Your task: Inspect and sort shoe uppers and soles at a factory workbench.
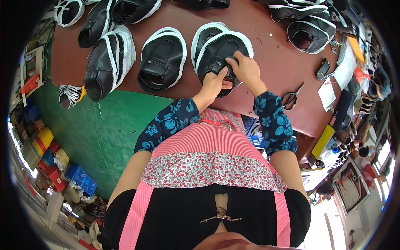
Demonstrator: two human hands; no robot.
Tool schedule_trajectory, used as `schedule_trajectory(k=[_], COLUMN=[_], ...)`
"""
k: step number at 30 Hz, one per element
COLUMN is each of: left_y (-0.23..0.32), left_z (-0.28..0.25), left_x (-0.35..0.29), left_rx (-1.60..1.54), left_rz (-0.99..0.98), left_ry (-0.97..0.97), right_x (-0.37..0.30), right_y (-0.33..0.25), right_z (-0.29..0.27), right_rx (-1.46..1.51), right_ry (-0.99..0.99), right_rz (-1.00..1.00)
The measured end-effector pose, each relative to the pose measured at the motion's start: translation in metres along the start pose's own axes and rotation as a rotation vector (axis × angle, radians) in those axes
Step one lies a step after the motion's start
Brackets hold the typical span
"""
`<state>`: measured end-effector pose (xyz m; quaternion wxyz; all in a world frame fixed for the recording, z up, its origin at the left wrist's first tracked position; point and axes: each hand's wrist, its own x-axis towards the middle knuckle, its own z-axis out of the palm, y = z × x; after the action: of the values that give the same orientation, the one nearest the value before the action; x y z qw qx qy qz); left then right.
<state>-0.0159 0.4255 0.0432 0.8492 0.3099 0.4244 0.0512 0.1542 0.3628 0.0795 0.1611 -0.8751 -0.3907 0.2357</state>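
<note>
Both hands are on a black shoe upper (223, 48) with a white stitched rim, at the table's near edge. My left hand (213, 86) grips its near end by the opening, thumb on top. My right hand (246, 70) is closed on its right side, fingers pressed by the strap across it. Another upper (201, 37) lies partly hidden beneath it. To the left rests a second pair of stacked black uppers (161, 56), and beyond those a thicker stack of uppers (102, 62) leans at the edge.
On the brown-red table (266, 41), scissors (290, 100) lie right of my hands. A phone (323, 69) and papers (327, 92) are farther right. More uppers (310, 34) sit at the far right. Left of me is a green floor (112, 133) with a blue crate (81, 179).
</note>
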Motion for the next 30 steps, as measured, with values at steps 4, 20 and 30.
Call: schedule_trajectory(k=[4, 20, 30], left_y=[-0.012, -0.004, -0.001], left_z=[0.004, 0.023, 0.013], left_x=[0.011, 0.015, 0.022], left_rx=[0.014, 0.127, 0.143], left_rz=[-0.026, -0.035, -0.070], left_ry=[0.060, 0.166, 0.189], right_x=[0.029, 0.011, 0.037], right_y=[0.049, 0.097, 0.107], right_z=[0.009, 0.031, 0.042], right_rx=[-0.085, 0.464, 0.435], right_ry=[0.324, 0.240, 0.300], right_rz=[0.115, 0.025, -0.015])
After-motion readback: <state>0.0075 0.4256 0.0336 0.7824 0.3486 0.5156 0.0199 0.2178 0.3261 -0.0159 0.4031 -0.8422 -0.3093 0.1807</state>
